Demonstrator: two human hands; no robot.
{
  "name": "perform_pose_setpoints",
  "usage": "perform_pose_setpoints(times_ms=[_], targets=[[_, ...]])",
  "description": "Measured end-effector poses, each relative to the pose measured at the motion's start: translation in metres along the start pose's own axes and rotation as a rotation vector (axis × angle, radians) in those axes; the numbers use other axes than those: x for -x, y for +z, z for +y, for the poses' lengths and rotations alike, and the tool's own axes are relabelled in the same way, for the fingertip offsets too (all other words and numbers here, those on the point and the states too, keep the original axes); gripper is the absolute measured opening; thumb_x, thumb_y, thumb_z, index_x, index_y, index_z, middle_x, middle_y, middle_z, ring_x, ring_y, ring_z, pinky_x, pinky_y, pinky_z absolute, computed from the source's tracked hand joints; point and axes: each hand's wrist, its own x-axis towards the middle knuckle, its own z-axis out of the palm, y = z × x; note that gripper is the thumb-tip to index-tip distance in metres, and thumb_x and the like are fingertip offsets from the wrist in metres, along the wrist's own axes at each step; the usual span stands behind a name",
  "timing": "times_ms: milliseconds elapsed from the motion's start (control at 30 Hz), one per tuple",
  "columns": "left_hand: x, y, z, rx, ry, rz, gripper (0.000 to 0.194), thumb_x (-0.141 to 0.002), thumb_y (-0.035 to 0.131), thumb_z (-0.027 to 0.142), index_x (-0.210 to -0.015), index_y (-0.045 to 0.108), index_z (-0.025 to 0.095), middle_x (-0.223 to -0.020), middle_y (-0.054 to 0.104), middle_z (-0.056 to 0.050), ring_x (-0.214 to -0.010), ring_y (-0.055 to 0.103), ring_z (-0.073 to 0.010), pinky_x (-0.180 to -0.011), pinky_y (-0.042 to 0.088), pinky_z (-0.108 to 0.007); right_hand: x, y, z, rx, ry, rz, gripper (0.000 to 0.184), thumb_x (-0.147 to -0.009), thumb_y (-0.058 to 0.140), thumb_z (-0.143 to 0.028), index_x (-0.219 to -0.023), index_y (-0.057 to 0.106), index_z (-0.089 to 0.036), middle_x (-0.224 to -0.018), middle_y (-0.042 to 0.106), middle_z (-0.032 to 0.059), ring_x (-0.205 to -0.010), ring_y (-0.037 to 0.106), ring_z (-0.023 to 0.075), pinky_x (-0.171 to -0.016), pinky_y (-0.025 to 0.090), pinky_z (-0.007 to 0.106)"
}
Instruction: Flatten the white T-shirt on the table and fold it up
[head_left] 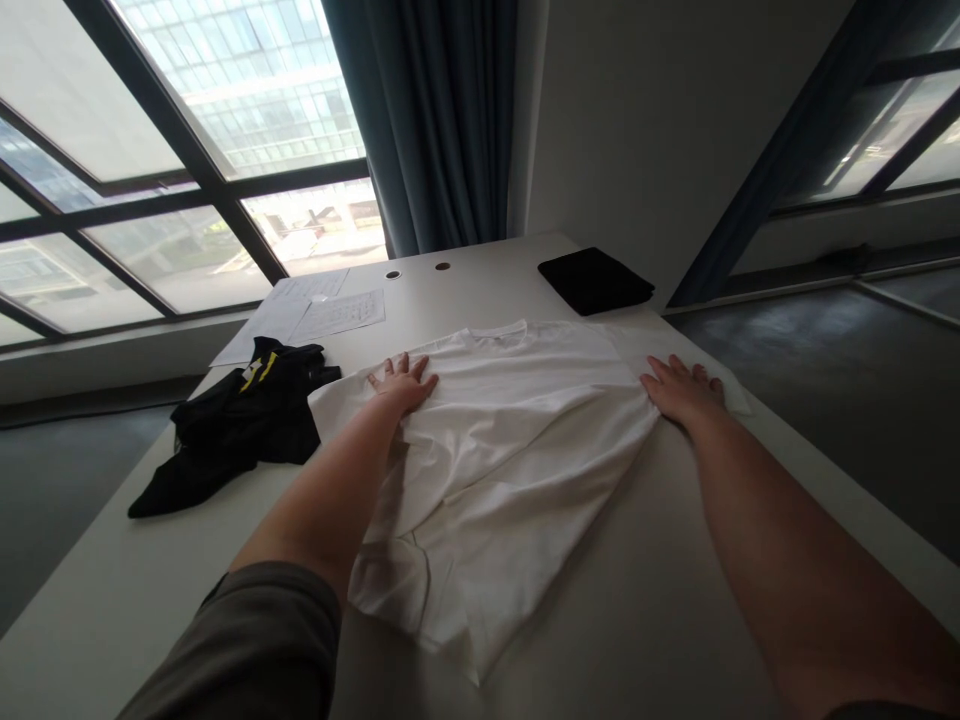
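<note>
A white T-shirt [517, 430] lies spread on a white table, its round collar toward the far side. Creases cross its body, and the lower hem is bunched and folded to a point near me. My left hand [405, 382] rests on the shirt by its left shoulder, fingers spread. On the opposite side, my right hand [682, 388] presses flat on the right sleeve, fingers apart. Neither hand grips the cloth.
A crumpled black garment [247, 420] with yellow stripes lies at the table's left. Written paper sheets [341, 312] sit at the far left, and a folded black cloth [596, 280] at the far right. Two round holes pierce the white table [480, 275] near its far edge. Windows and a blue curtain stand behind.
</note>
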Motion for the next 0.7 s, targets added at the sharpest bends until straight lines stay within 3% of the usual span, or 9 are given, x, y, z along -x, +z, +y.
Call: perform_pose_setpoints(times_ms=[100,200,333,567,700], targets=[[-0.011,-0.01,0.01,0.009,-0.053,-0.012,0.086,-0.088,0.034,0.083,-0.163,0.031,0.042,-0.175,0.017,-0.006,-0.157,0.01,-0.0498,-0.115,0.02,-0.078,0.005,-0.001,-0.003,-0.011,0.009,0.019,0.07,-0.1,0.027,-0.063,-0.163,0.036,-0.032,-0.173,0.023,0.0068,-0.154,0.023,0.0449,-0.121,0.021,0.068],[-0.017,-0.012,0.026,-0.027,-0.052,0.079,0.084,-0.092,0.029,0.079,-0.163,0.035,0.033,-0.171,0.029,-0.011,-0.157,0.017,-0.0446,-0.119,0.016,-0.074,0.007,-0.001,-0.005,-0.022,-0.001,0.043,0.07,-0.1,0.026,-0.063,-0.162,0.038,-0.032,-0.172,0.025,0.0075,-0.154,0.024,0.045,-0.121,0.021,0.068],[-0.02,0.001,0.045,-0.039,0.169,0.11,0.072,-0.1,0.024,0.066,-0.164,0.032,0.034,-0.174,0.02,-0.004,-0.16,0.013,-0.0347,-0.125,0.01,-0.065,0.009,-0.001,-0.005,-0.018,0.006,0.033,0.071,-0.1,0.024,-0.064,-0.162,0.037,-0.032,-0.173,0.024,0.007,-0.155,0.022,0.0446,-0.122,0.019,0.068],[-0.04,0.002,0.051,-0.024,0.153,0.027,0.074,-0.098,0.027,0.071,-0.165,0.026,0.039,-0.176,0.009,0.0,-0.161,0.004,-0.037,-0.125,0.003,-0.066,0.006,0.002,-0.003,-0.003,-0.006,0.049,0.07,-0.1,0.028,-0.064,-0.162,0.037,-0.033,-0.172,0.027,0.0072,-0.154,0.025,0.0435,-0.121,0.022,0.069],[-0.035,-0.008,0.038,-0.018,0.234,0.007,0.068,-0.102,0.025,0.064,-0.164,0.03,0.037,-0.176,0.012,-0.002,-0.161,0.007,-0.0338,-0.126,0.009,-0.063,0.006,0.001,-0.004,0.001,-0.008,0.039,0.071,-0.1,0.026,-0.064,-0.163,0.037,-0.033,-0.173,0.025,0.0063,-0.155,0.023,0.0426,-0.122,0.021,0.067]])
